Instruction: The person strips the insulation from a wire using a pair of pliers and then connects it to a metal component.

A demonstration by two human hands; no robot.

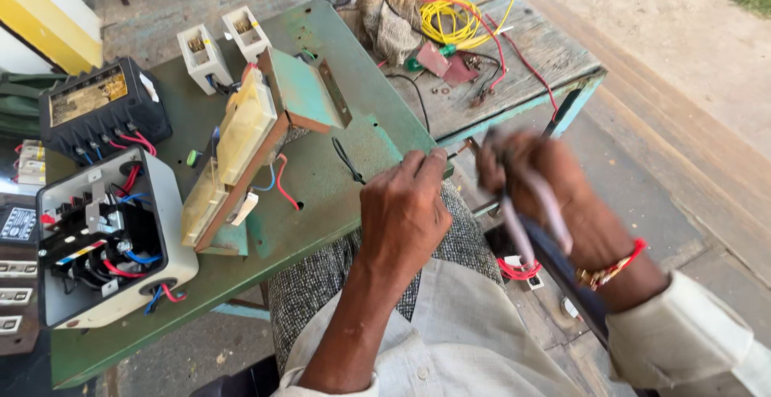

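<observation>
Head view of a bench repair. At centre frame the left hand [404, 214] is pinching the end of a thin wire [462, 153] at the edge of the green table [321, 180], fingers drawn together on it. At right of centre the right hand [536, 194], blurred by motion, is closing its fingers around the pale handles of a plier-like tool [530, 220]; whether its tip is gripping the wire cannot be told. The wire is running between the two hands, just off the table edge, above the person's lap. At lower left an open switch box [108, 240] is showing red, blue and black leads; above it a black unit [100, 108] is lying, and at upper centre a yellow coil [454, 19] is resting on a wooden bench [554, 51].

Judged risks: the tool may slip on so thin a wire and nick the left fingertips, which are sitting close to it; a hard pull may snap the wire or jerk it free
</observation>
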